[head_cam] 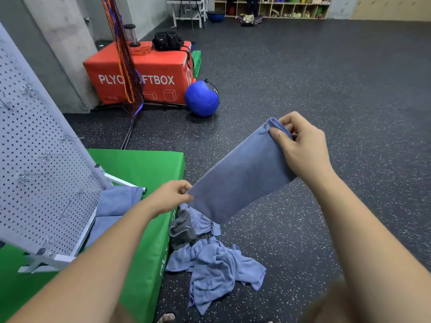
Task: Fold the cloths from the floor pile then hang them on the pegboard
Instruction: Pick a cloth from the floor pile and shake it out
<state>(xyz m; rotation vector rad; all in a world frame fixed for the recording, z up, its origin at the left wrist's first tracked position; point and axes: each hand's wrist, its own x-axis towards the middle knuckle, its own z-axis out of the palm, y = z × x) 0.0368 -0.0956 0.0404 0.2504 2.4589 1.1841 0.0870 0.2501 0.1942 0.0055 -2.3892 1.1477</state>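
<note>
A folded blue cloth [240, 173] is stretched in the air between both hands. My right hand [300, 148] pinches its upper far end, fingers curled round the edge. My left hand [173, 194] pinches the lower near corner. Below on the dark floor lies the pile of cloths [214, 264], blue ones with a grey one [183, 229] among them. The white pegboard [39, 159] with metal hooks leans at the left, standing on a green mat [144, 169]. Blue folded cloths [116, 201] lie on the mat at the pegboard's foot.
A red plyo soft box [149, 73] with a black bag [168, 40] on top stands behind, a blue ball [201, 99] beside it. An orange and purple net [123, 54] hangs in front of the box. Shelves [272, 7] line the far wall.
</note>
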